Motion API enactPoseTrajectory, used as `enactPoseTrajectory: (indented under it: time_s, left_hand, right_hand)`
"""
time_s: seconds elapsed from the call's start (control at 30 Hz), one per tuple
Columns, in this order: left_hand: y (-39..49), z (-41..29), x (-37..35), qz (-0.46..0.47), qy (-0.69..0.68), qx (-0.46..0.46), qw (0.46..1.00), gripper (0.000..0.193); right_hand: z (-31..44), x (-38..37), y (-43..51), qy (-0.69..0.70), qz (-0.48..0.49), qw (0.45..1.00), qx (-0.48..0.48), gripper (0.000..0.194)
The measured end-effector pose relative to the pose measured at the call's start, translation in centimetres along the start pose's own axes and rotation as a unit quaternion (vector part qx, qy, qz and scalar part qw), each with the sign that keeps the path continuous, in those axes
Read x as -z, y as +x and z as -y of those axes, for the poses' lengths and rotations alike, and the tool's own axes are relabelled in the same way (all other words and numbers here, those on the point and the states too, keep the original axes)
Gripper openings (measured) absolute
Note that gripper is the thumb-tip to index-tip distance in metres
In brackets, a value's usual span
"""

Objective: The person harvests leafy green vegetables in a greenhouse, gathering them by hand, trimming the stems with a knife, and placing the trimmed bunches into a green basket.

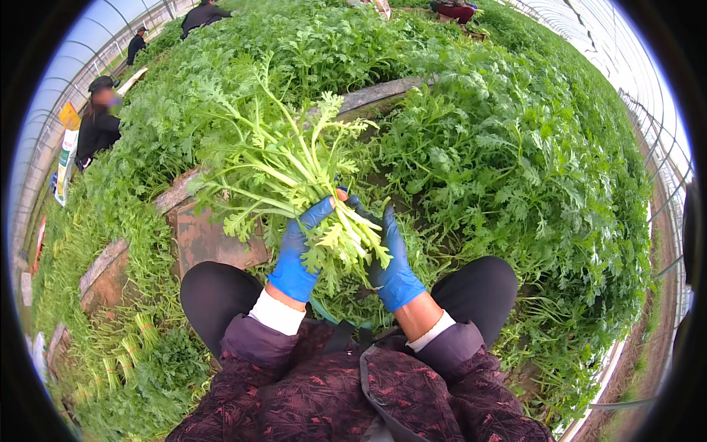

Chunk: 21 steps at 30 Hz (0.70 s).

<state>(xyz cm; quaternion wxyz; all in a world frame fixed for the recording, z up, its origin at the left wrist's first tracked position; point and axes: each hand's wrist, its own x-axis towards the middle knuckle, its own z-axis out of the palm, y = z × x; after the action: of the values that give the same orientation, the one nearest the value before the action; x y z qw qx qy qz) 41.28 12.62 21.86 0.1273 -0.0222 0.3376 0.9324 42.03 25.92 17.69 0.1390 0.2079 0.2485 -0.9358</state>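
My left hand [301, 243], in a blue glove with a bare thumb tip showing, is closed around a bunch of leafy greens [293, 166]. The leafy tops fan out up and to the left. Cut pale stem ends [353, 235] point down to the right, towards my right hand. My right hand [393, 262], also blue-gloved, is beside these ends with its fingers apart and pointing up. A small green piece shows near its fingertips; whether the hand touches the stems is hard to tell. Leaves hide part of its palm.
Dense leafy plants [519, 160] grow to the right and ahead. A wooden board [212, 237] lies left of my knees, with a weathered plank [381, 94] ahead. Banded bunches of greens [130, 348] lie at lower left. A person [99, 124] crouches at left; others work farther off.
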Motion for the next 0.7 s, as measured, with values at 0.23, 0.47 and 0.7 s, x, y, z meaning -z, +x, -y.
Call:
enactPoseTrajectory:
  time_s: [0.23,0.47,0.7]
  left_hand:
    - [-0.1,1.3,0.8,-0.061,-0.039,0.061,0.996,0.024]
    - [1.1,1.6,1.7,-0.055,0.005,0.029,0.998,0.026]
    - [1.1,4.5,1.9,-0.077,0.059,0.052,0.994,0.03]
  right_hand:
    - [-1.7,-0.4,-0.4,-0.05,0.047,0.997,0.025,0.056]
    - [0.0,0.7,-0.7,-0.076,-0.119,0.99,0.012,0.063]
    - [-0.5,0.4,-0.6,-0.213,-0.11,0.971,-0.006,0.062]
